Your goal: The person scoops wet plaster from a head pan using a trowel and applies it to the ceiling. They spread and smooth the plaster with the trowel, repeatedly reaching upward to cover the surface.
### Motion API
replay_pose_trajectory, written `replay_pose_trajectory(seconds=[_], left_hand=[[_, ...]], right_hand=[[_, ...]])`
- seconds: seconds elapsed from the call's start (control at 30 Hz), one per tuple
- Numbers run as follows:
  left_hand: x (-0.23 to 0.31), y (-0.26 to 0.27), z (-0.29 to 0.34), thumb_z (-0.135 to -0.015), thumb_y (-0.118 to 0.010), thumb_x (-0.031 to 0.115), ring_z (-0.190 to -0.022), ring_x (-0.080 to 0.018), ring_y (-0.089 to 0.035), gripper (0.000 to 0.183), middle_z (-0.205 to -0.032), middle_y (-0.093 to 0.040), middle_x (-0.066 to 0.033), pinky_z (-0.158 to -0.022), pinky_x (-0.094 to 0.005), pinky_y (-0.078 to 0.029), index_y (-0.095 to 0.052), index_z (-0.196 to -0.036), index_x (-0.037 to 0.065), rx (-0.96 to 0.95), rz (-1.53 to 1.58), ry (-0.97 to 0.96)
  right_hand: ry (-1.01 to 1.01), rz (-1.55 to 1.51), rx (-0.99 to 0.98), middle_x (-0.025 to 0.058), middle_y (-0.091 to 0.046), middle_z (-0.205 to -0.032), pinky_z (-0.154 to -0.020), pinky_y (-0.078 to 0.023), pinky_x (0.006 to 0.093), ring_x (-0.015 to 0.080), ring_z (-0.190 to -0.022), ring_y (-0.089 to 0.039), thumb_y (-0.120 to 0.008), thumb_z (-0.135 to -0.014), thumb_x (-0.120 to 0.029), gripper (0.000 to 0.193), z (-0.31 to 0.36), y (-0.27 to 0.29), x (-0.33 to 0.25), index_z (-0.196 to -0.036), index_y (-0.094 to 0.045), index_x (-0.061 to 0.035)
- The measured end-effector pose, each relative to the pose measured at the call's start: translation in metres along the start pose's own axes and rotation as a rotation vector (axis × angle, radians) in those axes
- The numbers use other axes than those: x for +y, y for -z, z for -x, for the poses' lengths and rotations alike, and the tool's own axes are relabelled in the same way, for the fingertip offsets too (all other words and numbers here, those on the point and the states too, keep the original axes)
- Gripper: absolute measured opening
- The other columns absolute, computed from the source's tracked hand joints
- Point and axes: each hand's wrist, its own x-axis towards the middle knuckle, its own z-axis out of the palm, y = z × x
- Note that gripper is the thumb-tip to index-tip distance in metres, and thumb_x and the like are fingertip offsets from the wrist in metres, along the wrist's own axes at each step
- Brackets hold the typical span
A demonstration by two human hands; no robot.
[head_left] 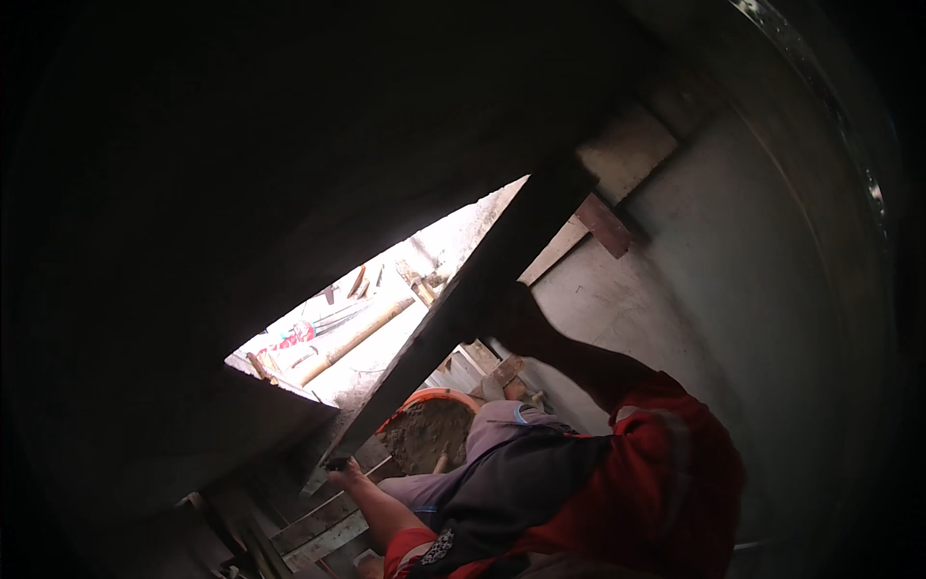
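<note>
A long straight board [424, 340], dark against the light, slants from low at the left to high at the right, along the edge of a bright opening. At its lower end my left hand [345, 473] has its fingers closed round the edge. My right hand [513, 318], in deep shadow, grips the board farther up with the arm bent; its fingers are mostly lost in the dark. Below the board stands an orange bucket [446, 394] holding grey-brown mortar [421, 434], with a light tool handle [442, 463] sticking up from it.
Through the bright opening show bamboo poles [357, 340] and a red-and-white item [301, 333]. A grey wall [733, 261] rises at the right, with a reddish block [606, 226] beside it. Wooden planks [323, 540] lie at the lower left. Deep shadow covers the upper left.
</note>
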Motion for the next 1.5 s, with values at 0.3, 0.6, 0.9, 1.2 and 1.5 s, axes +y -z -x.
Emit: replay_pose_trajectory(seconds=[0.3, 0.6, 0.9, 1.2, 1.5], left_hand=[[0.029, -0.003, -0.01, -0.082, -0.054, 0.015, -0.079, -0.0273, -0.063, 0.022, -0.093, -0.064, -0.0144, -0.071, -0.0414, -0.054, -0.061, -0.095, 0.0, 0.027, -0.25, -0.123], [-0.062, -0.074, 0.085, -0.087, -0.055, 0.023, -0.086, -0.0238, -0.063, 0.03, -0.101, -0.063, -0.0119, -0.075, -0.0376, -0.053, -0.058, -0.107, 0.0, -0.265, -0.416, -0.147], [-0.151, -0.079, 0.059, -0.091, -0.048, 0.021, -0.098, -0.0288, -0.06, 0.029, -0.106, -0.061, -0.0162, -0.081, -0.0434, -0.052, -0.056, -0.107, -0.002, -0.068, -0.354, 0.067], [-0.296, -0.055, 0.028, -0.094, -0.036, 0.016, -0.104, -0.033, -0.056, 0.034, -0.112, -0.055, -0.022, -0.088, -0.0447, -0.05, -0.048, -0.116, -0.007, -0.115, -0.31, 0.285], [-0.435, -0.073, 0.065, -0.097, -0.034, 0.021, -0.107, -0.0368, -0.053, 0.036, -0.116, -0.053, -0.021, -0.092, -0.0511, -0.046, -0.045, -0.118, -0.005, -0.158, -0.209, 0.588]], right_hand=[[-0.03, -0.554, 0.604, -0.0003, -0.053, -0.062, -0.039, -0.039, 0.0245, 0.0096, -0.046, -0.048, -0.052, -0.092, -0.033, 0.027, -0.046, 0.176, 0.051, -0.082, -0.055, -0.008], [-0.04, -0.543, 0.719, 0.0027, -0.049, -0.057, -0.038, -0.031, 0.0247, 0.0092, -0.043, -0.041, -0.05, -0.091, -0.024, 0.025, -0.083, 0.274, 0.059, -0.077, -0.054, -0.0049], [-0.045, -0.384, 0.734, 0.0018, -0.051, -0.057, -0.034, -0.033, 0.0259, 0.0109, -0.039, -0.044, -0.051, -0.091, -0.027, 0.024, -0.103, 0.336, 0.088, -0.081, -0.055, -0.0061], [0.09, -0.238, 0.77, 0.0032, -0.051, -0.057, -0.038, -0.033, 0.0252, 0.0103, -0.043, -0.045, -0.049, -0.093, -0.024, 0.024, -0.116, 0.365, 0.088, -0.079, -0.055, -0.0062], [0.142, -0.081, 0.661, 0.0006, -0.052, -0.061, -0.039, -0.035, 0.0237, 0.009, -0.046, -0.047, -0.049, -0.093, -0.029, 0.023, -0.096, 0.39, 0.092, -0.085, -0.053, -0.0085]])
